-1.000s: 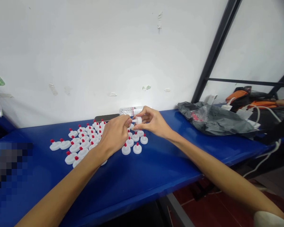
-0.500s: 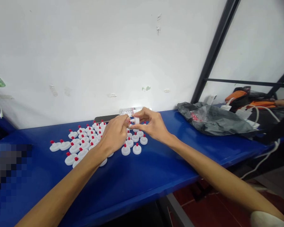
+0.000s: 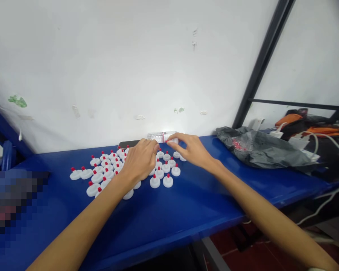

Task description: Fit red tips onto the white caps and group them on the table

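Observation:
Several white caps with red tips [image 3: 106, 170] stand in rows on the blue table [image 3: 186, 205]. My left hand [image 3: 141, 160] hovers over the right part of the rows with its fingers curled down; what they touch is hidden behind the hand. My right hand [image 3: 192, 150] reaches to the back of the group, its fingertips pinched on one white cap with a red tip [image 3: 172, 140] next to the lying bottle. Two caps [image 3: 161, 181] stand nearest the front between my forearms.
A clear plastic bottle [image 3: 158, 136] lies along the wall with a dark phone [image 3: 127, 143] beside it. A grey plastic bag [image 3: 261, 149] sits at the right; chargers and white cables [image 3: 298, 140] lie beyond it. A black frame post [image 3: 261, 62] rises at the right.
Both hands held one cap together above the rows. Now they have parted: the right hand has carried the cap down and back towards the bottle, and the left has dropped over the rows.

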The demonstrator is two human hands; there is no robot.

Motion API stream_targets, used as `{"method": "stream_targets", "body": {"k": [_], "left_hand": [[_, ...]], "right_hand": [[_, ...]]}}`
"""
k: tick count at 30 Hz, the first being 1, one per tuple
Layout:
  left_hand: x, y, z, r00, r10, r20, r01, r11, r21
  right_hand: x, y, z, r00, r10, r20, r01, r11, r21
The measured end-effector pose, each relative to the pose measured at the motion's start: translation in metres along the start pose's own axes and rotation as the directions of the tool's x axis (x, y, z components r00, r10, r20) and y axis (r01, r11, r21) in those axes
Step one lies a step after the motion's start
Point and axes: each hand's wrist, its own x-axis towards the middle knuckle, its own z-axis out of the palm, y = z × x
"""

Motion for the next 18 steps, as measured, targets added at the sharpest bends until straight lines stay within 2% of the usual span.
{"method": "stream_targets", "body": {"k": [5,10,12,14,18], "left_hand": [[0.001,-0.012,0.0,0.999,-0.04,-0.003,0.04,0.998,-0.038],[0.003,-0.018,-0.005,0.997,-0.026,-0.071,0.024,0.999,-0.026],[0.004,-0.02,-0.01,0.993,-0.04,-0.114,0.036,0.999,-0.032],[0.005,-0.026,-0.016,0.983,-0.059,-0.172,0.054,0.998,-0.029],[0.006,-0.047,-0.027,0.948,-0.122,-0.294,0.144,0.988,0.052]], "right_hand": [[0.003,0.018,-0.012,0.984,0.16,-0.075,-0.163,0.986,-0.034],[0.005,0.025,-0.02,0.989,0.108,-0.098,-0.109,0.994,-0.003],[0.005,0.025,-0.022,0.993,0.118,-0.016,-0.119,0.993,-0.027],[0.005,0.025,-0.025,0.982,0.142,0.126,-0.136,0.989,-0.055],[0.002,0.029,-0.026,0.9,0.18,0.398,-0.163,0.984,-0.077]]}}
